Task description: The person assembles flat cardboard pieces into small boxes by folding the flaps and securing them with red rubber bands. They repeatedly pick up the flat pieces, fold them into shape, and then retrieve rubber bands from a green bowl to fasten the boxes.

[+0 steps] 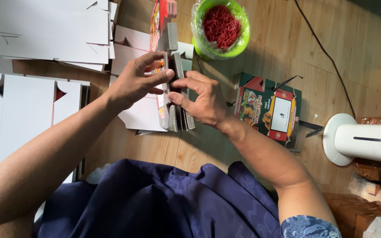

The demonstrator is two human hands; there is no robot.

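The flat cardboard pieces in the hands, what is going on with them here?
A person sits over a wooden floor and holds a small stack of folded flat cartons on edge between both hands. The left hand presses one side, and the right hand presses the other. Unfolded white carton blanks lie to the left. A green bowl of red rubber bands and one assembled printed box sit to the right.
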